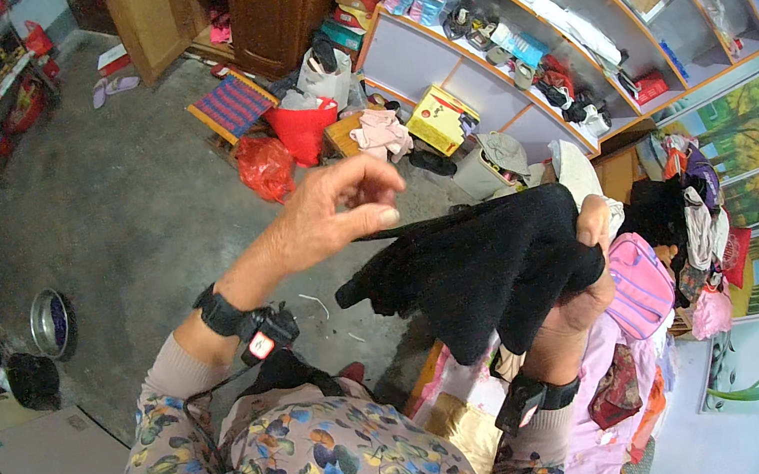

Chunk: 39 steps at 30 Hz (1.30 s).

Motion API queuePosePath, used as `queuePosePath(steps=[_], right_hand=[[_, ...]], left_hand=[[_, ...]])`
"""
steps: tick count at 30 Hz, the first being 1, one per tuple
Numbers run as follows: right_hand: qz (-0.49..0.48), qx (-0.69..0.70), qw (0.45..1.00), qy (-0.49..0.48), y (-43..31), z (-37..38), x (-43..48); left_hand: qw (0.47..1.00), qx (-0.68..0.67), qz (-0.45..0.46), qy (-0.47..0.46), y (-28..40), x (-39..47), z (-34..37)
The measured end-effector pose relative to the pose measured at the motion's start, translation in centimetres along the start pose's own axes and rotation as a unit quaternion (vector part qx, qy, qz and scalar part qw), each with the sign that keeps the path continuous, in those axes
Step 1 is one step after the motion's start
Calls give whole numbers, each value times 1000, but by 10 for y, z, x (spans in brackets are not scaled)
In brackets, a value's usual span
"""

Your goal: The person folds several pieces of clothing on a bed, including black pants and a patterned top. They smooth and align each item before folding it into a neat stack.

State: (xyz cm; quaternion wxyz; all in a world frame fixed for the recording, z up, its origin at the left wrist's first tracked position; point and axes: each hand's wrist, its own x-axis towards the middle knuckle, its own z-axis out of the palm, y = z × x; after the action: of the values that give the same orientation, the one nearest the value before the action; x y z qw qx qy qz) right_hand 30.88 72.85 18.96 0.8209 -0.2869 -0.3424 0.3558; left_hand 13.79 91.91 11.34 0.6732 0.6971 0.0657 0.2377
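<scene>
A black knitted garment hangs bunched in front of my chest, its folds drooping to the left and downward. My right hand grips its right end, with the thumb over the fabric and part of the hand hidden by it. My left hand is raised just above the garment's left end, fingers curled and thumb apart from them. A thin black edge of the cloth passes below the left thumb; nothing shows between the fingers. Both wrists wear black straps with small devices.
Below the garment, a bed bears pink bedding and a pink bag. A grey bin, red plastic bag, yellow box and woven folding stool stand ahead. Shelves line the wall; a metal basin sits left.
</scene>
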Motion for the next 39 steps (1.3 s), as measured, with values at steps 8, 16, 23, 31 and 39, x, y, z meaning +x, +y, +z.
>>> queuePosePath(steps=[8, 16, 23, 31, 39], right_hand=[[-11, 16, 993, -120, -22, -17, 21], [-80, -39, 996, 26, -49, -14, 23], [-83, 12, 996, 31, -65, -20, 18], [-75, -33, 996, 27, -75, 0, 14], [-128, -71, 978, 147, -77, 18, 7]], left_hand=[[985, 131, 58, -98, -31, 32, 34], [991, 129, 26, 33, -83, -5, 68], [984, 139, -105, 46, -132, -56, 63], [975, 12, -201, 97, -159, -32, 66], [907, -226, -355, -27, -178, -38, 94]])
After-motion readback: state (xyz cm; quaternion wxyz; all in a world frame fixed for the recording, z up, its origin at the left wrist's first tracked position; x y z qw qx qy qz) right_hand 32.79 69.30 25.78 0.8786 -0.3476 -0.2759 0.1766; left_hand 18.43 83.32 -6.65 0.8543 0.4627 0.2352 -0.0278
